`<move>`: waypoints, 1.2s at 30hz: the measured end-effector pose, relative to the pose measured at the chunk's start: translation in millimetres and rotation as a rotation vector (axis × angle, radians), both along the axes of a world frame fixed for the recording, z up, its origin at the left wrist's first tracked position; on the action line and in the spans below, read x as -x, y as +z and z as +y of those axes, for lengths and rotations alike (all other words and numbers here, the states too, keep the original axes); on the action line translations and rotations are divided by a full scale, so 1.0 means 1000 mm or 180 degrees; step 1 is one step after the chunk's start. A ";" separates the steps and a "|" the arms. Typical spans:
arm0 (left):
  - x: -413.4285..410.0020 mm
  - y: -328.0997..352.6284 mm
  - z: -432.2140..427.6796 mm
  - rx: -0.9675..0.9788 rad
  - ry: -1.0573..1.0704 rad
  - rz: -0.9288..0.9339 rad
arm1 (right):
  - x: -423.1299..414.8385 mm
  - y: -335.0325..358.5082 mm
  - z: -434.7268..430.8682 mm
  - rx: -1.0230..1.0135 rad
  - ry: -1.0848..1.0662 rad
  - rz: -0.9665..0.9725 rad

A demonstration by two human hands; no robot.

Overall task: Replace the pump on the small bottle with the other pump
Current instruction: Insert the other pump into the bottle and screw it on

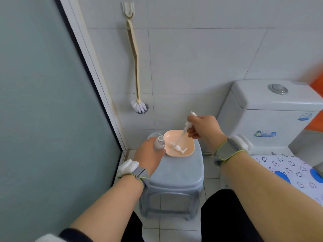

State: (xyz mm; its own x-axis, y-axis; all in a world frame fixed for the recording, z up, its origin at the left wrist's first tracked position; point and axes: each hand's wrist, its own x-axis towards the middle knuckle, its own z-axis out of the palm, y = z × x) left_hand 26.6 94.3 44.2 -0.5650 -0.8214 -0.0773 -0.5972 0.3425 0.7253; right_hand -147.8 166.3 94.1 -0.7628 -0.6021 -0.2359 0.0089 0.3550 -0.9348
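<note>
My left hand (149, 157) grips a small grey bottle (158, 145) at the left edge of a grey plastic stool (176, 173); the bottle's neck is open, with no pump on it. My right hand (203, 127) holds a white pump (187, 124) by its collar, above a peach dish (187, 151). The pump's head sticks up past my fingers and its thin tube slants down toward the dish. A second white pump (180, 149) lies on its side inside the dish.
The stool stands on a tiled floor against a tiled wall. A toilet cistern (265, 112) is at the right, with a patterned seat cover (293, 172) below it. A toilet brush (138, 81) hangs on the wall. A glass door (43, 110) fills the left.
</note>
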 end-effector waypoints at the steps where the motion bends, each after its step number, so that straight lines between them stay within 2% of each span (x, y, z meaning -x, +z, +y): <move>1: 0.000 0.002 0.001 0.0003 -0.0028 -0.0003 | 0.000 0.010 -0.001 0.0139 -0.0044 0.0103; 6: 0.002 0.007 0.005 0.0068 -0.0119 -0.0046 | -0.009 0.046 -0.004 0.0563 -0.0159 0.0752; 12: 0.004 0.006 0.007 0.0105 -0.0090 0.0022 | -0.026 0.054 -0.005 0.0484 -0.0018 0.1367; 20: 0.009 0.011 0.008 0.0064 -0.0089 0.0209 | -0.028 0.037 0.000 0.0361 0.0373 0.1258; 27: 0.017 0.021 0.012 0.0095 0.0009 0.0334 | -0.028 0.031 0.004 0.0143 0.1138 0.0576; 36: 0.018 0.019 0.015 0.0018 0.0121 0.0551 | -0.028 0.030 0.011 0.0000 0.1314 0.0675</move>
